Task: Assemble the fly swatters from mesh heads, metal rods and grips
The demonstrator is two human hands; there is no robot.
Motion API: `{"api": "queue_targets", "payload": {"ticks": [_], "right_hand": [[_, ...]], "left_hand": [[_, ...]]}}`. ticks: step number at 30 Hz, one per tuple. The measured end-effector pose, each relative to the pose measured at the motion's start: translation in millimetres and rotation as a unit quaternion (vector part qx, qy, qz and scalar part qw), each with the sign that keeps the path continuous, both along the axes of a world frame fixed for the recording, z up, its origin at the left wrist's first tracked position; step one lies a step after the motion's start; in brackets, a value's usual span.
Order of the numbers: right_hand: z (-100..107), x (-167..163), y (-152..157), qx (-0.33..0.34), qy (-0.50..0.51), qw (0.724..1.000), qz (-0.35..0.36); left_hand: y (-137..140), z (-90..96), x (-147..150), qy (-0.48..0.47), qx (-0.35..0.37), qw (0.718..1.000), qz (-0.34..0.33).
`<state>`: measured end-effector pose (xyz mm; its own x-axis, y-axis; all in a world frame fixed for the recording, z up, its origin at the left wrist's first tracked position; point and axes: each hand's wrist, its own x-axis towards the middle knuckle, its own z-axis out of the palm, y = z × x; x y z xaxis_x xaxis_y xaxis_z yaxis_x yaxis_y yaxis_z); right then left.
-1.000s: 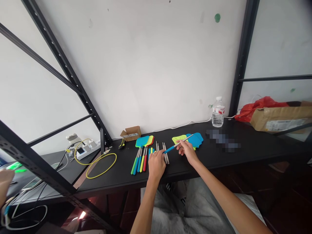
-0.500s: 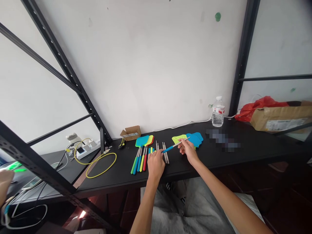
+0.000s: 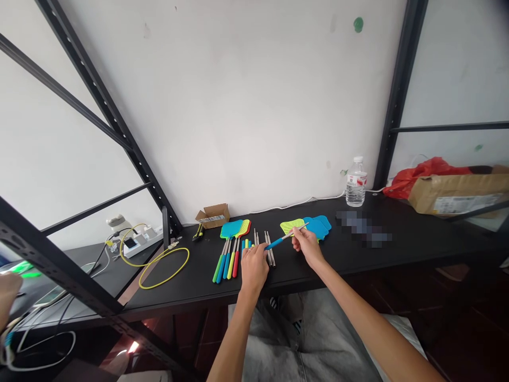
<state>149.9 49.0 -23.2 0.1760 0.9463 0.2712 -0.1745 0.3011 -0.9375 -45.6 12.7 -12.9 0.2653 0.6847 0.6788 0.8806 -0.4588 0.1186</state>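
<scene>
My left hand [image 3: 254, 268] is closed around the lower end of a blue handle [image 3: 274, 243]. From its upper end runs a thin metal rod [image 3: 300, 227], pinched by the fingers of my right hand [image 3: 305, 245]. Loose metal rods [image 3: 269, 246] lie beside my left hand, and several loose handles [image 3: 245, 245] are partly hidden behind it. To the left are several fly swatters [image 3: 230, 260] with green, blue, yellow and red handles. Just beyond my right hand lie loose swatter heads, a yellow one [image 3: 292, 226] and blue ones [image 3: 320, 225].
A small open cardboard box [image 3: 213, 215] stands by the wall. A water bottle [image 3: 356, 183] is at the back right, near a larger carton [image 3: 457, 193]. A yellow cable [image 3: 165, 284] loops on the left. Another person's hand [image 3: 8, 297] shows at the far left edge.
My right hand has shifted very slightly along the rod toward the handle. The left hand keeps its hold, and the view has moved a little.
</scene>
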Motion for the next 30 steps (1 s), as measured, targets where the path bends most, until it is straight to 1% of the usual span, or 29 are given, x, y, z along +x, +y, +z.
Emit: {"api": "queue_targets", "payload": {"ticks": [5,7,9,12,15,17,18,20,21,22,23,24,26,28,30], "right_hand": [[2,-1,-3,0.002,-0.031,1.000,0.000],[5,-4,-6,0.016,-0.077,0.997,0.028],[8,-7,-11,0.042,-0.131,0.988,0.074],[13,-12,-17,0.063,-0.163,0.978,0.114],[13,-9,-17,0.053,-0.162,0.980,0.103],[13,0,-13,0.048,-0.186,0.978,0.081],[14,8,-10,0.046,-0.206,0.976,0.061],[18,30,-2,0.040,-0.259,0.965,-0.004],[21,43,3,0.035,-0.292,0.955,-0.041],[25,56,9,0.028,-0.333,0.939,-0.081],[29,68,14,0.015,-0.384,0.917,-0.104],[33,80,19,0.002,-0.437,0.893,-0.105],[39,100,30,-0.019,-0.537,0.841,-0.067],[40,114,39,-0.050,-0.604,0.795,-0.011],[38,122,48,-0.079,-0.635,0.768,0.036]], "left_hand": [[-4,3.9,3,0.003,0.006,1.000,0.003],[-7,5.9,6,0.020,0.012,1.000,-0.011],[-8,7.1,8,0.040,0.014,0.999,-0.027],[-9,7.0,9,0.048,0.017,0.998,-0.029],[-9,5.7,7,0.038,0.023,0.999,-0.019],[-9,5.0,7,0.033,0.026,0.999,-0.014],[-9,4.8,7,0.029,0.027,0.999,-0.012],[-10,4.5,8,0.024,0.029,0.999,-0.010],[-10,4.4,8,0.022,0.030,0.999,-0.010],[-10,4.3,8,0.020,0.031,0.999,-0.011],[-10,4.1,8,0.018,0.032,0.999,-0.013],[-10,3.9,8,0.017,0.033,0.999,-0.014],[-10,3.4,7,0.012,0.036,0.999,-0.015],[-10,3.0,7,0.009,0.037,0.999,-0.015],[-10,2.9,6,0.011,0.035,0.999,-0.014]]}}
